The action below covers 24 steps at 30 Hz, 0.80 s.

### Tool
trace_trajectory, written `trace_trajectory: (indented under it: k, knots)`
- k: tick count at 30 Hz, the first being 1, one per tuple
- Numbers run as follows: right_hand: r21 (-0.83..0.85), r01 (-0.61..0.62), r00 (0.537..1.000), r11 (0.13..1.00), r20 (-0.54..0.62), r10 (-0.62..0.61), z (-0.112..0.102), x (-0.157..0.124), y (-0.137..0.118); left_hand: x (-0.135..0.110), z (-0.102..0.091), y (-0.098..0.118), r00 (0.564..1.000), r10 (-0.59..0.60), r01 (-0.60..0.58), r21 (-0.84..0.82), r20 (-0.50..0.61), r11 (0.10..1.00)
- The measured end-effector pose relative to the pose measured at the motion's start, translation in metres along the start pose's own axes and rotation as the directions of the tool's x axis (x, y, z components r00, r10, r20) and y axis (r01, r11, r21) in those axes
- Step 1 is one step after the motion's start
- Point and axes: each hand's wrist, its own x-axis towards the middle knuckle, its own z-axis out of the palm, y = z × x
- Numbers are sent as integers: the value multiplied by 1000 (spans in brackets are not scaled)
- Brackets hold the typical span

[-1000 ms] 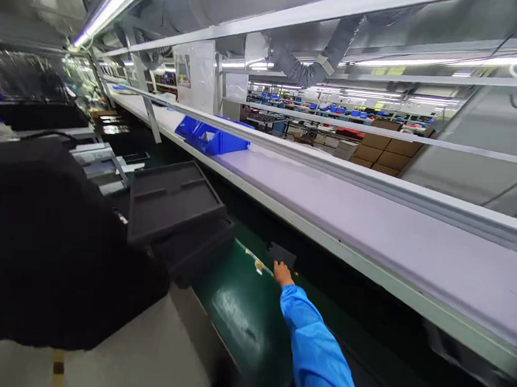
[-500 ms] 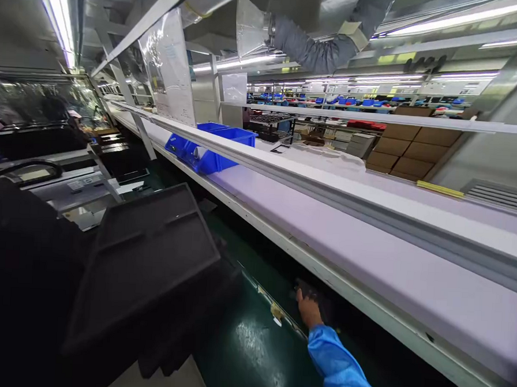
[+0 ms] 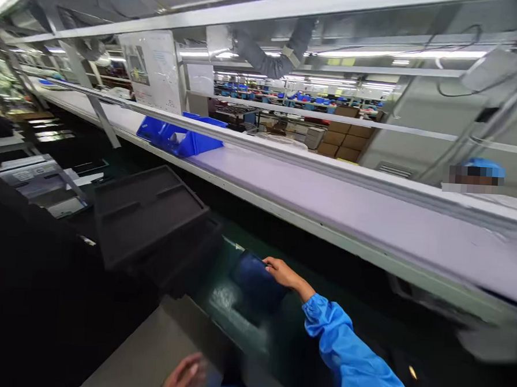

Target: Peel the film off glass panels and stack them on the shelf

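Note:
At the middle of the view my right hand (image 3: 282,274), in a blue sleeve, is closed on the edge of a dark flat panel (image 3: 256,280). The panel is tilted and blurred over the dark green surface, so its exact kind does not show. At the bottom edge my left hand (image 3: 183,377) is partly in view and smeared by motion. Its fingers look loosely apart, with nothing visible in them. Left of the panel are stacked black trays (image 3: 149,211), the top one tilted.
A white shelf (image 3: 327,200) runs along the far side, with blue bins (image 3: 179,137) on it. White rails (image 3: 261,139) cross above it. A grey board (image 3: 146,349) lies in front of me. Another person in a blue cap (image 3: 485,168) is behind the shelf at right.
My view has turned right. My right hand has come back from beneath the shelf edge, and the dark panel now shows clearly in it. My left hand has entered at the bottom.

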Motion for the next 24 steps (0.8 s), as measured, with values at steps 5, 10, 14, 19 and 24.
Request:
trace_trajectory:
  k: [5, 10, 14, 19, 24]
  knots:
    - [-23, 216, 968, 976, 138, -211, 61, -157, -93, -14, -8, -15, 935, 149, -108, -143, 322, 984]
    - [-115, 87, 996, 990, -25, -90, 131, -270, -128, -47, 30, -42, 850, -13, -39, 88, 527, 995]
    - [83, -154, 763, 985, -624, 172, 167, -351, -124, -84, 71, -48, 806, 67, -172, 124, 588, 977]
    - [404, -251, 405, 879, -781, 475, 161, -440, -89, -109, 115, -17, 478, 451, -678, -9, 754, 735]
    - [329, -278, 563, 902, -705, 431, 98, -500, -54, -132, 164, 13, 123, 380, -838, -110, 917, 535]
